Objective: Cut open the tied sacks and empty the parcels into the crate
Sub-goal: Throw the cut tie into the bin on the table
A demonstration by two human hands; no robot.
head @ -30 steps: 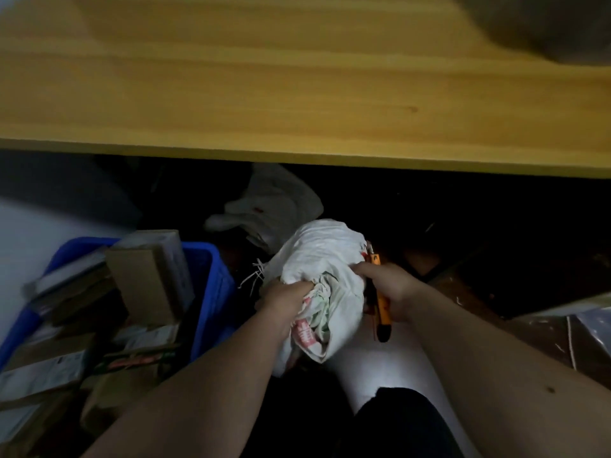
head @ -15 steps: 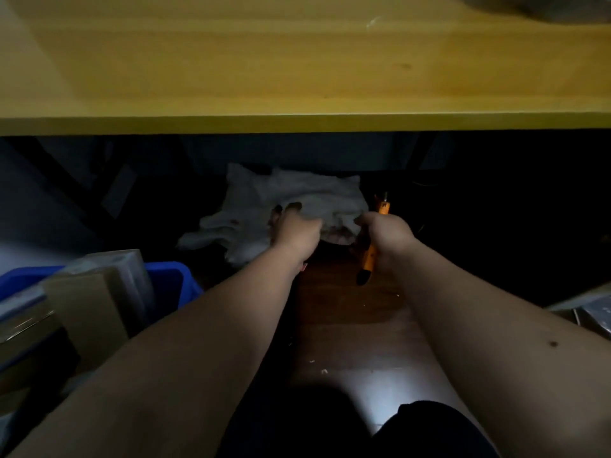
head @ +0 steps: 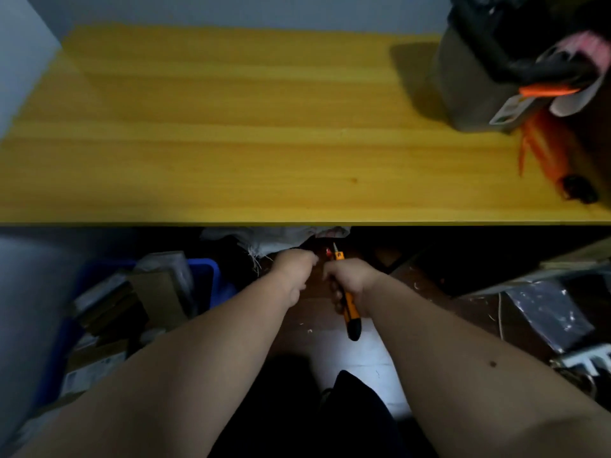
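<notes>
White woven sacks [head: 274, 241] lie crumpled on the floor under the front edge of the yellow wooden table [head: 231, 127], mostly hidden by it. My left hand [head: 292, 264] reaches toward them with curled fingers; whether it still holds the cloth is hidden. My right hand [head: 347, 280] grips an orange utility knife [head: 347, 302], blade end pointing toward the sacks. A blue crate [head: 211, 282] at the left holds several cardboard and bagged parcels [head: 155, 292].
On the table's far right stands a dark bin [head: 479, 77] with a black liner and a tape dispenser [head: 545, 90]. Plastic bags [head: 552, 312] and a white bracket [head: 585, 358] lie on the dark floor at right. My dark-clad knee [head: 357, 401] is below.
My view has tilted up to show the whole tabletop. Both hands pushed the white sack away under the table, and the sack has left my left hand's visible grasp. The knife stays in my right hand.
</notes>
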